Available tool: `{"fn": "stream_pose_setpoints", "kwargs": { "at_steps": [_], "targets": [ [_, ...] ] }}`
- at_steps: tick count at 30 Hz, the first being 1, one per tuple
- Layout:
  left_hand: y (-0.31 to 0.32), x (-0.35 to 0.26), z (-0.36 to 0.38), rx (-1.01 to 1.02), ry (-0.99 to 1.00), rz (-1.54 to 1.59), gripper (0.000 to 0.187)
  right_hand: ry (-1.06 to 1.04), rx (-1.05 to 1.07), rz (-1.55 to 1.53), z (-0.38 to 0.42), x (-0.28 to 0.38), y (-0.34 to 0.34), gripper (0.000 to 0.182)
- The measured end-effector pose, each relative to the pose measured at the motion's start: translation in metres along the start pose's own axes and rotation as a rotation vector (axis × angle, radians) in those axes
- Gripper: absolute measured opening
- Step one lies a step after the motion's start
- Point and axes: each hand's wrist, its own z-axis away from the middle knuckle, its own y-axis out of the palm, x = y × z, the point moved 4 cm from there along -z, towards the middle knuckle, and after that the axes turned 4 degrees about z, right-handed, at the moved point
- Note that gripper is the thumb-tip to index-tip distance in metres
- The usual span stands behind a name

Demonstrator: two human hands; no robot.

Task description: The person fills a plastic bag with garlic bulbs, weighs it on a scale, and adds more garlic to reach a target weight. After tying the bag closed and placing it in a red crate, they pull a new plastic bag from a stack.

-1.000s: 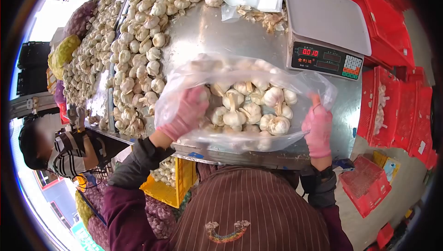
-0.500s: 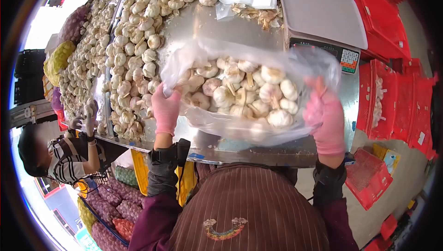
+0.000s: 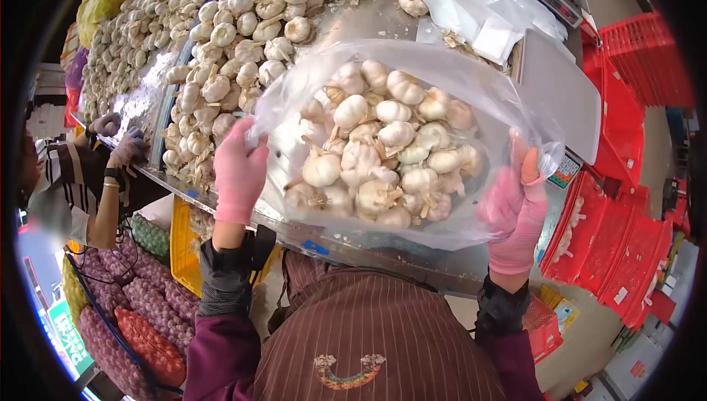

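A clear plastic bag with its mouth spread wide lies over the metal table, and many garlic bulbs fill it. My left hand, in a pink glove, pinches the bag's left rim. At the opposite side my right hand, also gloved in pink with some bare fingertips showing, grips the right rim. Part of my right hand shows through the film. Loose garlic bulbs are heaped just beyond my left hand.
A digital scale stands to the right behind the bag, next to white plastic bags. Red crates are stacked at the right. At the left another person in gloves works by the garlic heap. Mesh sacks lie below the table.
The view has turned, so the scale sits farther right. The bag has tilted up and opened wider toward me, with both hands still on its rim.
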Motion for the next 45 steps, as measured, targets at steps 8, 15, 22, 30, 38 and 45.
{"fn": "stream_pose_setpoints", "kwargs": {
  "at_steps": [8, 15, 22, 30, 38, 45],
  "targets": [
    [0.096, -0.059, -0.003, 0.297, 0.588, -0.495, 0.041, -0.043, -0.112, -0.024, 0.000, -0.009, -0.012, 0.041],
    [0.183, -0.172, 0.067, 0.749, 0.876, -0.177, 0.044, -0.074, -0.250, 0.039, 0.013, -0.009, -0.037, 0.043],
    [0.075, -0.045, 0.002, -0.117, 0.270, -0.509, 0.043, -0.051, -0.243, 0.031, 0.018, -0.001, -0.038, 0.040],
    [0.012, 0.013, -0.038, 0.245, 0.224, 0.260, 0.025, -0.753, 0.048, 1.341, -0.040, -0.051, 0.082, 0.021],
    [0.006, -0.243, 0.059, 0.296, 0.065, 1.040, 0.032, -0.031, -0.276, 0.311, 0.038, 0.012, -0.024, 0.029],
    [-0.013, -0.160, 0.010, 0.203, -0.014, 0.699, 0.020, -0.132, -0.791, 0.681, 0.049, -0.006, -0.117, 0.043]
  ]
}}
